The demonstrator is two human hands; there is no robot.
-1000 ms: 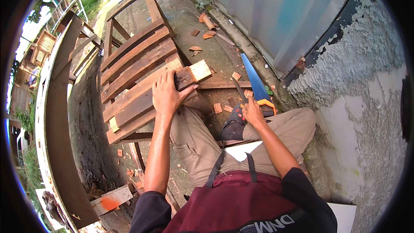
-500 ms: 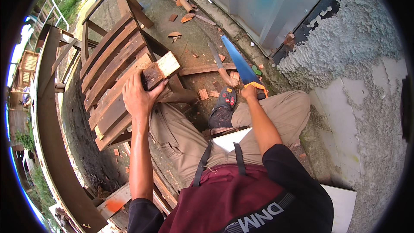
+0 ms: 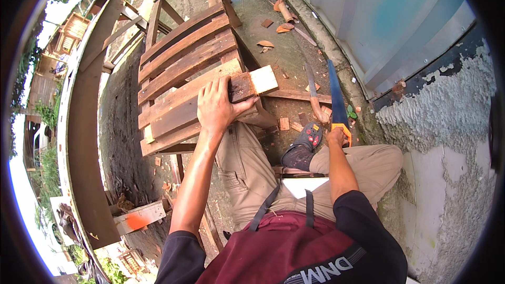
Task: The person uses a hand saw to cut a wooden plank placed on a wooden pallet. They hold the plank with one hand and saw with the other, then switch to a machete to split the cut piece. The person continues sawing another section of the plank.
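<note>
My left hand is closed over a dark wooden piece, fingers over its top and thumb along its near side. A pale, fresh-looking end sticks out to the right of the hand. That piece rests on a slatted wooden frame. My right hand grips the orange handle of a handsaw by my right knee. Its blue blade points away from me, apart from the wood.
On the ground ahead lie a long knife with a wooden handle, a thin wooden strip, wood offcuts and dry leaves. A metal wall stands at right. Along the left runs a long brown board.
The whole view has shifted, so things appear further right. My right hand has turned the saw, and its blade now points more straight ahead. My left hand keeps its hold on the wood.
</note>
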